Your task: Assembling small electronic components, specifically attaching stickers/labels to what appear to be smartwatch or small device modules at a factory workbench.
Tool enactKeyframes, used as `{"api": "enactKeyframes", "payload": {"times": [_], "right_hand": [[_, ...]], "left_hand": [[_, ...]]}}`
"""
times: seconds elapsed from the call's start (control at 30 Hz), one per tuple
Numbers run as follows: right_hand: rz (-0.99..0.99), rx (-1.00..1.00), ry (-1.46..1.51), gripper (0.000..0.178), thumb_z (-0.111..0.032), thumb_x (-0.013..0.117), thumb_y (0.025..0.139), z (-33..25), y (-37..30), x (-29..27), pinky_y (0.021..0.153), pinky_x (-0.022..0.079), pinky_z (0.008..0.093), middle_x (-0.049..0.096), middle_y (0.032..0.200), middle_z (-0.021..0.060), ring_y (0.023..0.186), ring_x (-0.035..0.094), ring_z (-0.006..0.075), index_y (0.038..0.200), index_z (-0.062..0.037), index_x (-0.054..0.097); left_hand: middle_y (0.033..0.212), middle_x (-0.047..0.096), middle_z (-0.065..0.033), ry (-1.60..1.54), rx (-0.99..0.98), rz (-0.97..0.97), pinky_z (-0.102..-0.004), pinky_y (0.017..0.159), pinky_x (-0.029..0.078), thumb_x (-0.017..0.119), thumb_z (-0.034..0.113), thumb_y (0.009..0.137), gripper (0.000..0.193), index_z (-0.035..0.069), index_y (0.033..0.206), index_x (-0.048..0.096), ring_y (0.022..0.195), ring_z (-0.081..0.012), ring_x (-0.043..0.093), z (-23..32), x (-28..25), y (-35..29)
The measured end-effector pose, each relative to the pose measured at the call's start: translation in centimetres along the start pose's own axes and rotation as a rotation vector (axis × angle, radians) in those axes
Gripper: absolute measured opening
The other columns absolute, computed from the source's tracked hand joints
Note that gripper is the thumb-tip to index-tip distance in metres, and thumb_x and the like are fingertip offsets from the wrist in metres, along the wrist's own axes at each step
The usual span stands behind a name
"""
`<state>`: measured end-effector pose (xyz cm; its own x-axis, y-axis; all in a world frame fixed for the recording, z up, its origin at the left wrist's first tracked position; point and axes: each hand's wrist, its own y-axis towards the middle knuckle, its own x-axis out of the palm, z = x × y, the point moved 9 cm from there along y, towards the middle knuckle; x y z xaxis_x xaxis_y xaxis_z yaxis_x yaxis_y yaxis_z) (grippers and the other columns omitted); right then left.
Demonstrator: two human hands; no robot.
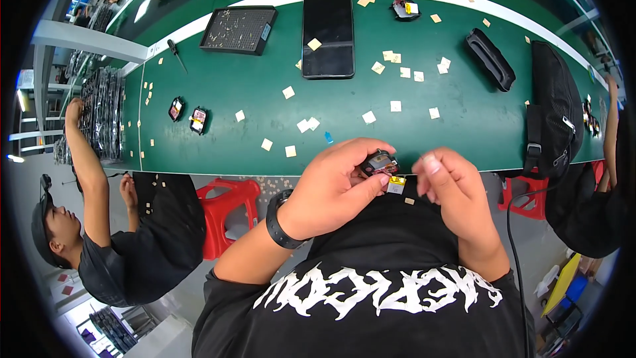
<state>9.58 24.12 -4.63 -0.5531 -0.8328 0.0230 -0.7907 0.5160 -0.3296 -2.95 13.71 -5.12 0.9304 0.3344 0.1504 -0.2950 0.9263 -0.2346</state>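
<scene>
My left hand (334, 189), with a dark band on its wrist, grips a small black electronic casing (379, 162) near the table's front edge. Inside the casing some circuitry shows. Below it hangs a small silver battery (396, 187) with yellow tape along its top, close to my left thumb. Just right of the casing, my right hand (452, 182) is raised with thumb and fingers curled together, apart from the casing. Whatever its fingertips may hold is too small to tell. A pale square piece (409, 201) rests on my dark clothing below the battery.
On the green table (218, 142) lie scattered pale squares, a black phone (328, 33), a parts tray (237, 30), a screwdriver (177, 55) and more opened casings (199, 120). A black tray (490, 59) and bag (553, 109) lie right. A co-worker (126, 245) sits left.
</scene>
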Motion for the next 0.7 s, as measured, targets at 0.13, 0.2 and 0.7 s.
{"api": "enactKeyframes", "payload": {"times": [0.13,0.2,0.7], "right_hand": [[-0.097,0.038,0.106,0.012,-0.009,0.055,0.102,-0.6,-0.9,1.3,0.063,0.045,0.0218,0.066,0.085,0.0053,0.069,0.054,0.0058,0.11,-0.0004,0.052],[-0.108,0.061,0.14,0.013,-0.007,0.057,0.1,-0.7,-0.8,1.8,0.059,0.045,0.0212,0.066,0.082,0.0063,0.066,0.055,0.0057,0.109,0.0005,0.05],[-0.185,0.302,0.307,0.017,-0.004,0.063,0.097,1.4,-0.1,3.0,0.043,0.035,0.0194,0.065,0.068,0.0075,0.047,0.048,0.0041,0.095,-0.0048,0.046]], "left_hand": [[0.1,0.062,-0.0057,0.245,0.062,-0.018,-0.0241,0.072,0.055,0.063,-0.004,0.092,0.027,-0.003,0.118,0.062,0.086,-0.0105,0.063,1.1,-0.4,0.1],[0.095,0.062,-0.0066,0.334,0.082,-0.012,-0.0232,0.067,0.052,0.065,-0.001,0.087,0.023,-0.003,0.11,0.066,0.082,-0.0094,0.062,1.8,-0.3,0.1],[0.078,0.055,-0.0054,0.423,0.27,-0.078,-0.0281,0.054,0.038,0.066,0.005,0.086,0.018,-0.002,0.103,0.065,0.063,-0.0122,0.05,2.3,0.4,0.3]]}}
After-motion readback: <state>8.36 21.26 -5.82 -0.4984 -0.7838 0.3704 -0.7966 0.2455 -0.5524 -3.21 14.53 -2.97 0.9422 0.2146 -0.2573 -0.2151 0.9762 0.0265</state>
